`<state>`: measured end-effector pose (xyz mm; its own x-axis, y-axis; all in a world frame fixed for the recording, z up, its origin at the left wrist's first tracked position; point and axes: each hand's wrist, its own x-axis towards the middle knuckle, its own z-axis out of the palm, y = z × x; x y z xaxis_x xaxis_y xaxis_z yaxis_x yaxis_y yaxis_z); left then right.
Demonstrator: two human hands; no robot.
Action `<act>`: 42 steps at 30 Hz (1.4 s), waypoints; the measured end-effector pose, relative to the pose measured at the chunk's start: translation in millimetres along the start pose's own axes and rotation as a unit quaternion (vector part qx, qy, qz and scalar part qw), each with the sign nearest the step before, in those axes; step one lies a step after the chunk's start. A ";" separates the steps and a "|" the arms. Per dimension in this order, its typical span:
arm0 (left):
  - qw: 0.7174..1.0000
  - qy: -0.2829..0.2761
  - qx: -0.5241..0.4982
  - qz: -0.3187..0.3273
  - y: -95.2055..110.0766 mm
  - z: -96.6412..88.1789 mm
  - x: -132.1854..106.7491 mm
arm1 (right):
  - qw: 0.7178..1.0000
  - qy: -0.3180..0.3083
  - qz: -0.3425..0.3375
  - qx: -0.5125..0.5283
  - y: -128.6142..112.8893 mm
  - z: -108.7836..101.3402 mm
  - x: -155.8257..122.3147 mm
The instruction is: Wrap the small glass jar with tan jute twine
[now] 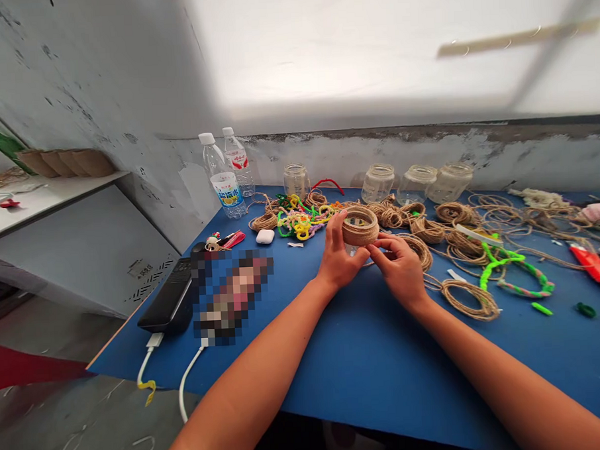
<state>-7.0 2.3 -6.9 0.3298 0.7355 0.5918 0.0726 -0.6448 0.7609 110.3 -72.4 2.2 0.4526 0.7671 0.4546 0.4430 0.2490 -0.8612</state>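
Both my hands hold a glass jar wrapped in jute twine [360, 226] above the middle of the blue table [385, 360]. My left hand [337, 251] grips its left side, and my right hand [399, 270] curls against its lower right. Twine bands the jar's upper part, and its clear lower part is mostly hidden by my fingers. Loose jute twine coils [469, 297] lie just right of my right hand. A tangle of multicoloured pipe cleaners [300, 220] sits left of the jar.
Bare glass jars [417, 183] stand along the wall behind the twine. Plastic water bottles [222, 176] stand at the back left. A black device [166, 297] with white cables [190, 376] lies near the table's left edge. A pixelated patch [233, 297] hides something beside it.
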 end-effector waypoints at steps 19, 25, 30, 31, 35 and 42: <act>1.000 -0.002 -0.004 0.004 -0.1 -1.9 0.2 | 1.000 0.004 -0.008 -0.027 -0.6 -0.9 0.0; 1.000 -0.002 -0.001 -0.002 0.9 -1.9 0.3 | 1.000 0.003 -0.009 -0.024 -1.5 -0.3 -0.3; 1.000 -0.004 -0.003 -0.002 1.5 -2.4 0.3 | 1.000 0.004 -0.007 -0.020 -1.3 -0.3 -0.3; 1.000 -0.004 -0.002 0.000 1.3 -2.3 0.3 | 1.000 0.004 -0.008 -0.022 -1.3 -0.3 -0.3; 1.000 -0.003 -0.002 0.008 -0.1 -1.7 0.5 | 1.000 0.002 -0.005 -0.020 -0.6 -0.5 -0.1; 1.000 -0.003 -0.005 0.006 0.2 -1.6 -0.1 | 1.000 -0.001 0.001 -0.006 -0.4 -0.3 0.2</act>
<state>-8.5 2.5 -6.4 0.3354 0.7262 0.6002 0.0591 -0.6520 0.7559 110.4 -72.5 2.7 0.4522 0.7683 0.4531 0.4516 0.2409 -0.8591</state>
